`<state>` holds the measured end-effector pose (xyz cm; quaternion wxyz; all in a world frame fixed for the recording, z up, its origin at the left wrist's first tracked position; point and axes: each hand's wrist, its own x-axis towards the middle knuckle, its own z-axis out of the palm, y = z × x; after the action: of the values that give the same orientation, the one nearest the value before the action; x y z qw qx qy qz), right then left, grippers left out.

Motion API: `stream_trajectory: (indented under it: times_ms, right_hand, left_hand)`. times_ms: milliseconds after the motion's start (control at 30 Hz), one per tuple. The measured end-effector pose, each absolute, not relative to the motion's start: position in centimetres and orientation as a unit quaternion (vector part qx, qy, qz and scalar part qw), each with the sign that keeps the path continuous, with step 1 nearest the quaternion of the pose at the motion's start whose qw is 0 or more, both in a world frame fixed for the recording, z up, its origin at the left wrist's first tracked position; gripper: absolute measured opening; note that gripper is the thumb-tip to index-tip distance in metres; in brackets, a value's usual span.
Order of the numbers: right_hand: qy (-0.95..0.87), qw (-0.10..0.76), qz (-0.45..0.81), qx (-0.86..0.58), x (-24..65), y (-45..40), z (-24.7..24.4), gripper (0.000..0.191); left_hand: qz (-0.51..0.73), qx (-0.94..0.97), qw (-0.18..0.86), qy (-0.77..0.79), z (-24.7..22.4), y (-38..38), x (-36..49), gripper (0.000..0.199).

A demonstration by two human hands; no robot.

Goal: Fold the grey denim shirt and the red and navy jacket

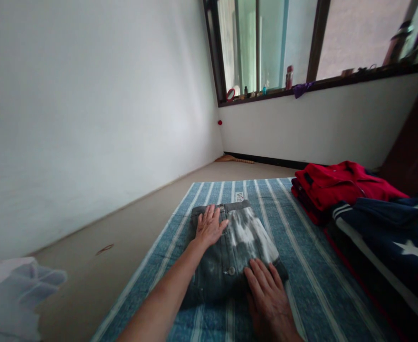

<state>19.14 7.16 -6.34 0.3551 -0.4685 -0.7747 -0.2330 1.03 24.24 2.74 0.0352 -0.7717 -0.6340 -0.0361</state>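
Observation:
A folded grey and white denim garment (235, 242) with a metal button lies on a blue striped cloth surface (173, 237). My left hand (210, 227) rests flat on the garment's upper left part, fingers spread. Toward the garment's lower right edge, my right hand (268, 289) lies palm down, with its fingertips touching the fabric. Neither hand grasps anything.
To the right are a pile of folded red clothes (344, 183) and a navy garment with a white star (383, 232). A white wall (88, 118) borders the floor at left. Pale fabric (16, 294) shows at lower left. Small items line the windowsill (280, 95).

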Motion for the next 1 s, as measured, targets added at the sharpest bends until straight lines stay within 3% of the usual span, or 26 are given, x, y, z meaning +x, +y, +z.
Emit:
stream_trajectory:
  times_ms: [233,500,667,1000]
  right_hand:
    - [-0.77,0.371,-0.212,-0.474,19.1,7.1,-6.4,0.04]
    - [-0.776,0.367,-0.178,-0.481,19.2,6.7,-6.0,0.044]
    - [-0.773,0.355,-0.148,-0.504,18.9,6.1,-5.5,0.046]
    - [-0.78,0.339,-0.172,-0.497,19.1,6.0,-6.1,0.049]
  left_hand:
    - [-0.203,-0.651,-0.106,-0.724,2.8,18.7,-5.7,0.057]
    - [-0.373,-0.503,-0.297,-0.721,2.4,13.1,-7.6,0.035]
    - [-0.366,-0.505,-0.304,-0.72,2.0,13.2,-7.5,0.019]
    - [-0.336,-0.503,-0.342,-0.719,0.9,13.9,-8.0,0.021]
